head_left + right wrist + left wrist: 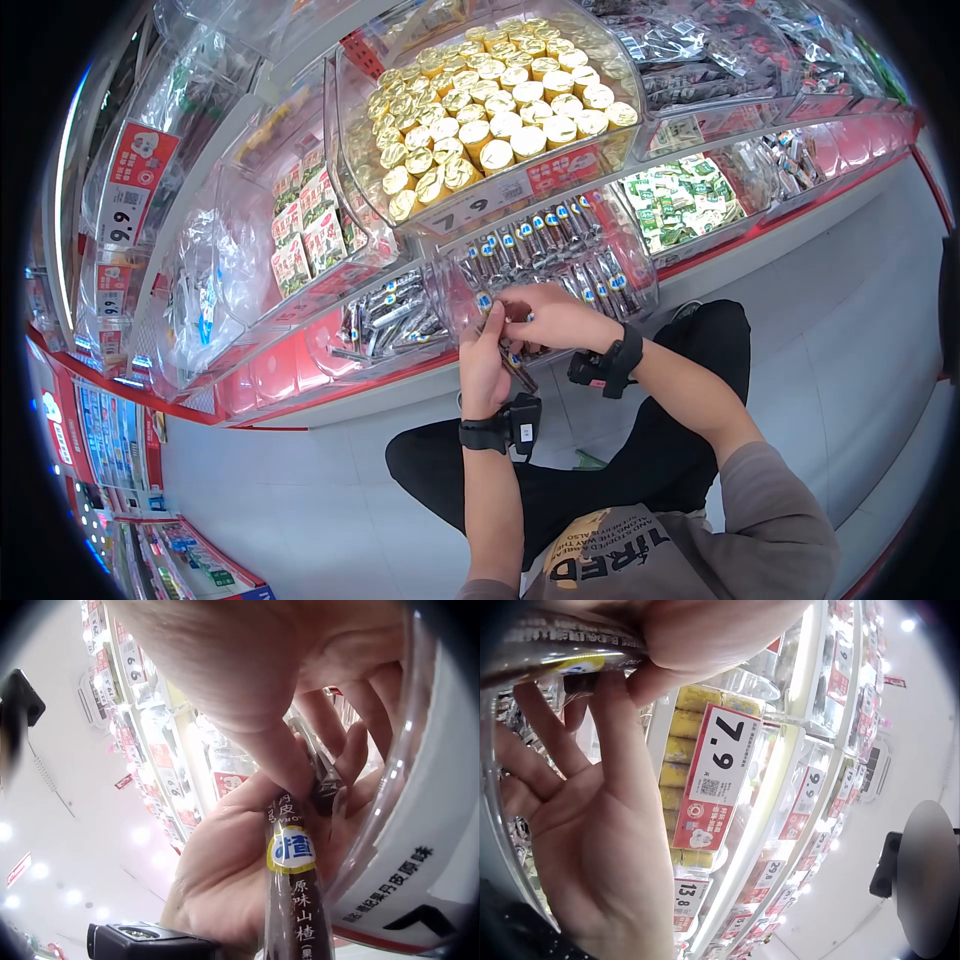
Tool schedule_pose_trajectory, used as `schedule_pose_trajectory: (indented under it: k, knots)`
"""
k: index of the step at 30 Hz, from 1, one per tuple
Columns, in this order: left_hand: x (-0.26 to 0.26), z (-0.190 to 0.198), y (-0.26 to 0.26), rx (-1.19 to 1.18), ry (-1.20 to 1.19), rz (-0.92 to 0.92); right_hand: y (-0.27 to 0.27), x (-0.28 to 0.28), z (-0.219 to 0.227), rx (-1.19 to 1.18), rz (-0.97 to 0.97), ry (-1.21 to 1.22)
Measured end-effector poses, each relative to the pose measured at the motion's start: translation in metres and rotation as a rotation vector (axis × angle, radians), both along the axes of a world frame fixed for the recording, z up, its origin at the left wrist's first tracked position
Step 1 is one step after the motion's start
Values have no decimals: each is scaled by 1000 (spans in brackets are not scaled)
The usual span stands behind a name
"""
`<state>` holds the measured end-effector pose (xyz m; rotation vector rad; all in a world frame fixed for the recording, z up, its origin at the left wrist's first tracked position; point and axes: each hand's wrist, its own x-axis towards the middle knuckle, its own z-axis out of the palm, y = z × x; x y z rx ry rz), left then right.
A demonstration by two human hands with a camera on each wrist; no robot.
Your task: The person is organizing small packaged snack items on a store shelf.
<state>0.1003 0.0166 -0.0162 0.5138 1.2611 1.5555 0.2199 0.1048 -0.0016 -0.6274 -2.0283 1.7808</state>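
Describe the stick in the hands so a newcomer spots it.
Find the gold-topped rolls above the 7.9 price card, then drop to the left hand and right hand. Look there for a dark hawthorn stick in clear wrap, its yellow-rimmed logo plain in the right wrist view. Unlike the sticks lying in rows beyond, it is held up.

Red-edged white store shelving [780, 226], carrying clear plastic bins [618, 158]. In the upper one: mostly upright yellow cylinders with gold-foil tops [505, 125]. Beneath: two rows of slim dark-brown wrapped sticks [545, 240]; to their right, small green-and-white packets [685, 200].
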Motion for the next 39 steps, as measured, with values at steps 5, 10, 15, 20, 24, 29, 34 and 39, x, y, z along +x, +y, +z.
schedule_pose_trajectory:
  k: [5, 10, 15, 20, 24, 29, 34, 39]
  knots:
    - [1, 0, 1, -34, 13, 4, -2, 2, 5, -21, -39, -37]
    - [1, -2, 1, -51, -66, 46, -1, -2, -16, 533, -208, -142]
    - [12, 12, -3, -92, -94, 168, -2, 3, -23, 681, -271, -315]
    - [13, 14, -3, -87, -113, 171, -5, 6, -20, 690, -215, -483]
    - [10, 9, -3, -62, -125, 167, -2, 3, -13, 577, -48, -605]
    - [6, 4, -4, -68, -119, 138, -1, -1, -9, 507, 76, -628]
    - [4, 2, -5, -70, -94, 109, -1, -4, -13, 492, 57, -665]
    - [5, 4, -5, -79, -76, 99, -2, -5, -24, 545, -6, -595]
